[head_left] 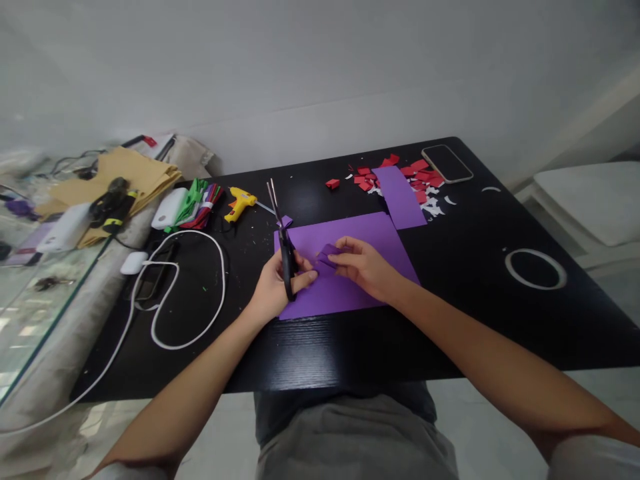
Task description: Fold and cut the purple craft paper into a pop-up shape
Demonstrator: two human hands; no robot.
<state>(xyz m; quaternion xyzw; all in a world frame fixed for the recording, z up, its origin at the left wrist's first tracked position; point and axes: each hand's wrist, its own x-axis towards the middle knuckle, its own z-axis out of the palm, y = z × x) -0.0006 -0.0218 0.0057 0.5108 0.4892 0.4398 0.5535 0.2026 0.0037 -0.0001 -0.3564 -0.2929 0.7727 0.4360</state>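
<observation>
Black-handled scissors (pixel 287 257) stand up out of my left hand (pixel 280 283), their blades pointing away from me and slightly apart. That hand is closed around the handles. My right hand (pixel 365 263) pinches a small folded piece of purple paper (pixel 329 255) between thumb and fingers. The tips of my left fingers come close to the same piece; whether they touch it I cannot tell. Beneath both hands lies a large purple sheet (pixel 345 300), flat on the black table. Another small purple piece (pixel 285 222) rests just behind the scissors.
A yellow glue gun (pixel 241 203) lies behind to the left, near green and red bundles (pixel 200 207). A white cable (pixel 223 267) loops at left. Red paper pieces (pixel 423 177), a purple strip (pixel 403 200) and a phone (pixel 447 164) lie back right; a white ring (pixel 561 279) sits at right.
</observation>
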